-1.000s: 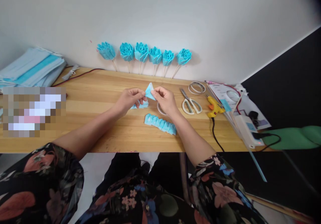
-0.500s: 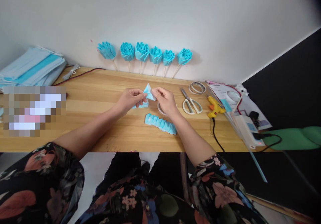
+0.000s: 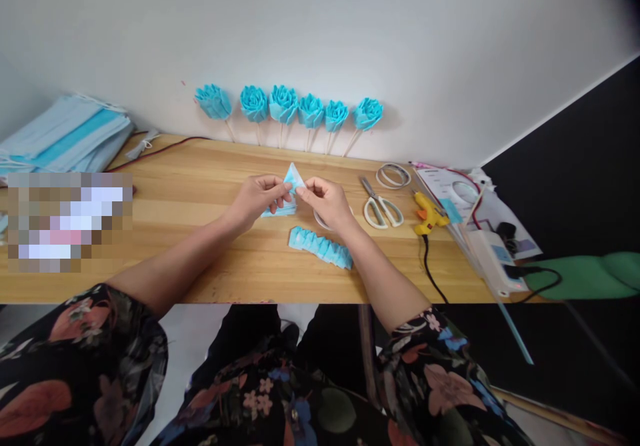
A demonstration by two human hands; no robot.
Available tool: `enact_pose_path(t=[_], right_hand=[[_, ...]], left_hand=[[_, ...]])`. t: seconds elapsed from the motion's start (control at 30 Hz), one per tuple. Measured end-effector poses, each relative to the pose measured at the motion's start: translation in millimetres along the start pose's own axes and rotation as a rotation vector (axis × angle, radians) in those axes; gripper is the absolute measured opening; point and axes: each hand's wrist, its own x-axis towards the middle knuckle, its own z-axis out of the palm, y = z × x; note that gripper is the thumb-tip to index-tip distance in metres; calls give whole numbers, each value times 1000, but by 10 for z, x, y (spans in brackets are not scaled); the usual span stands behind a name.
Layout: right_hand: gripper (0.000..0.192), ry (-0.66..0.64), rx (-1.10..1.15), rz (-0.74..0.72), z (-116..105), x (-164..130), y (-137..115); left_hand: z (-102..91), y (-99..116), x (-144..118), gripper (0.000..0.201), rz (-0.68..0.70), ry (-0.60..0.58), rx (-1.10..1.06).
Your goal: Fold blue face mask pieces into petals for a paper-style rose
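Observation:
A small light-blue piece of mask fabric (image 3: 293, 176), folded to a point at the top, is pinched between my two hands above the table. My left hand (image 3: 261, 199) grips its left side with thumb and fingers. On its right side, my right hand (image 3: 325, 199) pinches the lower corner. Beneath my hands lies a small stack of blue fabric pieces (image 3: 280, 211), partly hidden. Nearer to me rests a row of folded blue petals (image 3: 321, 249), overlapping one another. A roll of tape (image 3: 320, 219) is mostly covered by my right hand.
Several blue fabric roses (image 3: 283, 104) on sticks lean against the wall. Scissors (image 3: 380, 207), a tape roll (image 3: 393, 176), a yellow glue gun (image 3: 429, 214) and a power strip (image 3: 495, 259) sit to the right. Face masks (image 3: 65, 133) are piled at the far left.
The right corner of the fabric piece has been folded inward, so it looks narrower and more pointed. My right fingers have moved slightly left with it.

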Motion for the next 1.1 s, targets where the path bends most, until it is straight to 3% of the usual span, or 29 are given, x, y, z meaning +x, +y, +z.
enact_pose_path(t=[0.57, 0.8, 1.1], right_hand=[[40, -26, 60, 15, 2, -9, -36], [44, 84, 70, -4, -12, 12, -15], [41, 73, 76, -27, -14, 14, 9]], left_hand=[[14, -36, 1, 26, -5, -12, 104], [19, 29, -13, 31, 14, -33, 58], [10, 2, 5, 23, 21, -37, 28]])
